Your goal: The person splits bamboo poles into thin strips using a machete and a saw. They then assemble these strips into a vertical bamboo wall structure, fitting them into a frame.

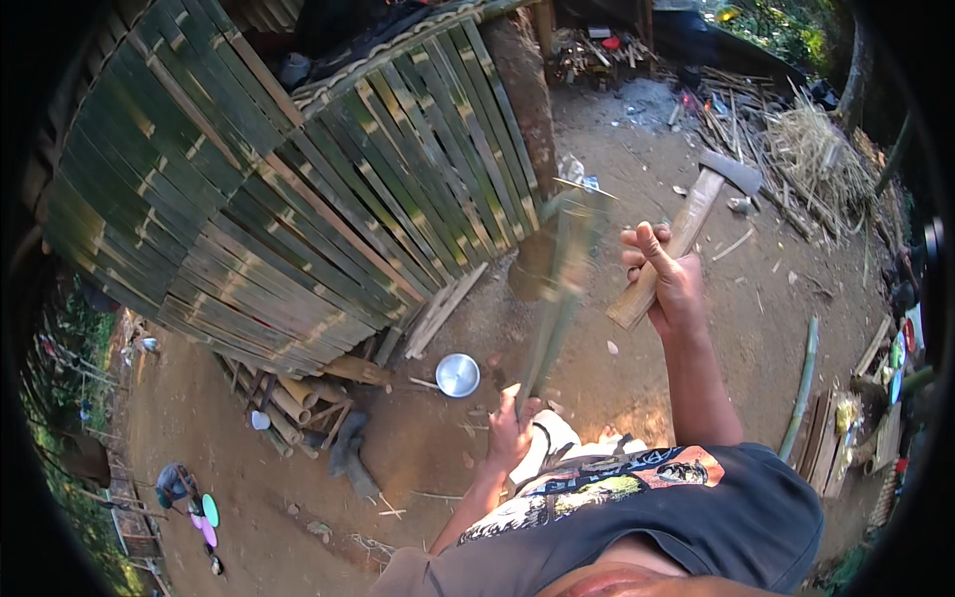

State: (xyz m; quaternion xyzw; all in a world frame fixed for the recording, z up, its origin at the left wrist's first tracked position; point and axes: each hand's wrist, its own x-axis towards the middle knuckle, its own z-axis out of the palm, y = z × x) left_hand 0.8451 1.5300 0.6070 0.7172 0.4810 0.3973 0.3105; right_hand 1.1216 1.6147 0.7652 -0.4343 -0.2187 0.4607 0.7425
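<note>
My right hand (676, 284) is raised at right of centre, closed round the wooden handle of a hatchet (693, 212). The hatchet's dark metal head points up and to the right, clear of the ground. Lower down, my left hand (509, 433) grips the near end of a long green bamboo piece (553, 333). The bamboo stands up and away from me, and its far part is smeared by motion. Behind it is a brown, round stump-like shape (530, 267), partly hidden by the bamboo. The hatchet and the bamboo are apart.
A wall of split bamboo slats (298, 209) fills the left. On the dirt lie a metal pot (458, 375), dark boots (348, 456) and a bamboo pole (802, 383). Ash and embers (686, 99) smoulder beside straw (821, 144). Far left, a person (177, 483) bends near coloured basins.
</note>
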